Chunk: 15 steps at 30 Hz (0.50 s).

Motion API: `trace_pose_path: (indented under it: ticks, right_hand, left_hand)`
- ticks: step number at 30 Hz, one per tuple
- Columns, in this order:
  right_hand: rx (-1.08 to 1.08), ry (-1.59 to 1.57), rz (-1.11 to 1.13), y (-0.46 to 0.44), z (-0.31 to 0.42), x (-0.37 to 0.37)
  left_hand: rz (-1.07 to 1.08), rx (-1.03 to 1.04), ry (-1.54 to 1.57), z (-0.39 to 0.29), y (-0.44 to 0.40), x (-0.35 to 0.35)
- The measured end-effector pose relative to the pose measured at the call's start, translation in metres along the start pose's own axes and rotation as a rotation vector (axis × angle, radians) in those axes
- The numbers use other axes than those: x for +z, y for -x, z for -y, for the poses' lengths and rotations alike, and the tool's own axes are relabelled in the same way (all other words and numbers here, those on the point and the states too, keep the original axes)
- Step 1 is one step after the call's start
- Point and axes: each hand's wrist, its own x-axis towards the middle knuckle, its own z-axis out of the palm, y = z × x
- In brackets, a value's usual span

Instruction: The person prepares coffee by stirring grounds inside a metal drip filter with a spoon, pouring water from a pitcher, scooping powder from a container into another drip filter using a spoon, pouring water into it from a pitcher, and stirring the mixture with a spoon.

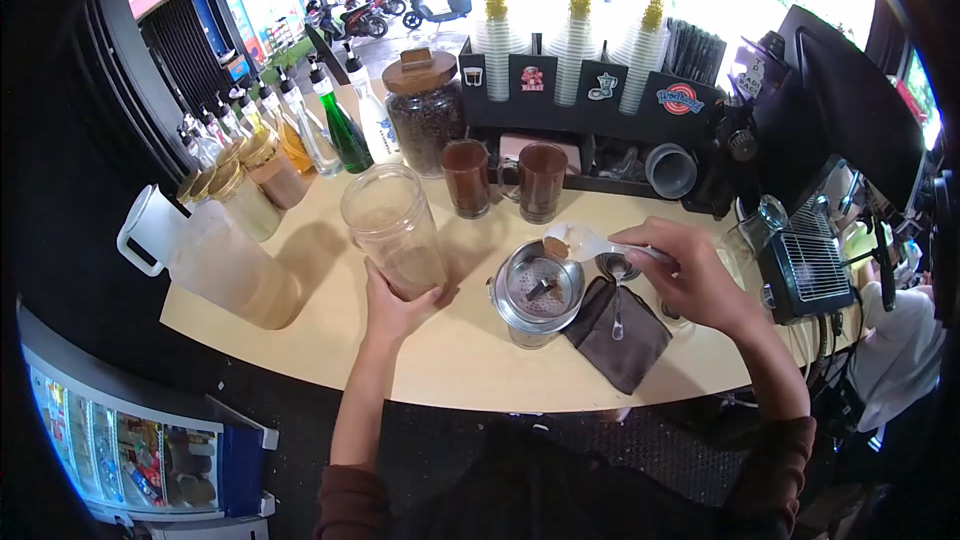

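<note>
My left hand (395, 308) is wrapped round the lower part of a clear jar (392, 225), open at the top, with light brown powder low inside. My right hand (685, 265) grips the handle of a whitish plastic scoop (585, 240). Brown powder lies in the scoop's bowl, which is over the rim of a metal cup (508, 314). Bubbly liquid and a dark piece show inside the cup. Beside it a dark folded cloth (625, 355) lies on the counter, with a metal spoon (617, 320) across it.
Two mugs of brown drink (466, 180) stand beyond the cup, near a coffee bean jar (425, 125). At left are a pitcher (230, 270), powder jars (245, 202) and several bottles (340, 120). A black cup rack (600, 125) lines the back; a person (900, 350) is at right.
</note>
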Motion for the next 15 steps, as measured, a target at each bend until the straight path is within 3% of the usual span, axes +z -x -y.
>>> trace_pose_path:
  ticks: [15]
  right_hand:
    - [-0.123, 0.104, -0.094, -0.0045, -0.0077, 0.0113]
  left_hand:
    - [-0.01, 0.011, -0.086, -0.0092, -0.0005, -0.0004]
